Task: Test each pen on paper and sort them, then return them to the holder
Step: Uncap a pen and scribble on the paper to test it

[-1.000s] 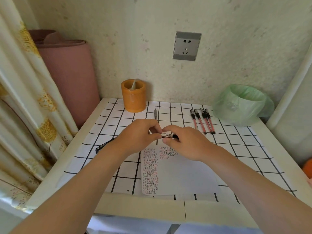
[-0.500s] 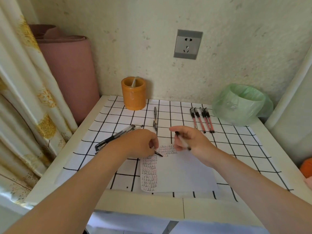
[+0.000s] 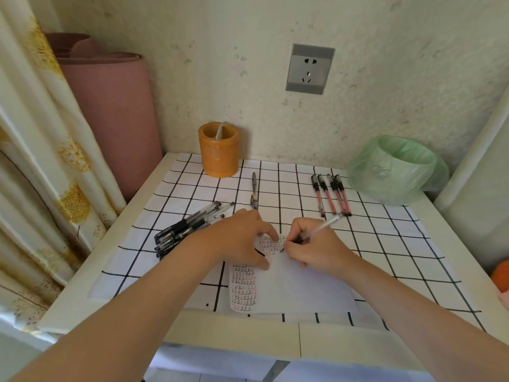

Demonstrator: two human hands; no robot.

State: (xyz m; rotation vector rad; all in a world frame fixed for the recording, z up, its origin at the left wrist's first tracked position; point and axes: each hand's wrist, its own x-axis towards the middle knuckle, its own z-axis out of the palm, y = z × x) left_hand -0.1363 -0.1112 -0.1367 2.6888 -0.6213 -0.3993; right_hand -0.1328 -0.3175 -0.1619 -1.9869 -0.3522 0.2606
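Note:
My right hand (image 3: 316,249) grips a clear pen (image 3: 321,227) in a writing hold, its tip touching the white paper (image 3: 303,285) beside rows of small test marks. My left hand (image 3: 237,238) presses on the paper's top left, and a dark pen cap (image 3: 260,252) pokes out from under its palm. Several black pens (image 3: 187,228) lie in a pile to the left. Several red pens (image 3: 330,194) lie side by side at the back right. One single pen (image 3: 254,191) lies alone near the orange holder (image 3: 219,153), which has one item inside.
A bin lined with a green bag (image 3: 396,169) stands at the back right corner. A pink rolled mat (image 3: 110,111) and a curtain (image 3: 35,161) border the table's left side. A checked cloth (image 3: 385,244) covers the table. An orange object (image 3: 501,274) sits at the right edge.
My hands pulled the cap off the pen and came apart. My right hand turned the pen and lowered its tip to the paper; my left hand settled on the sheet with the cap.

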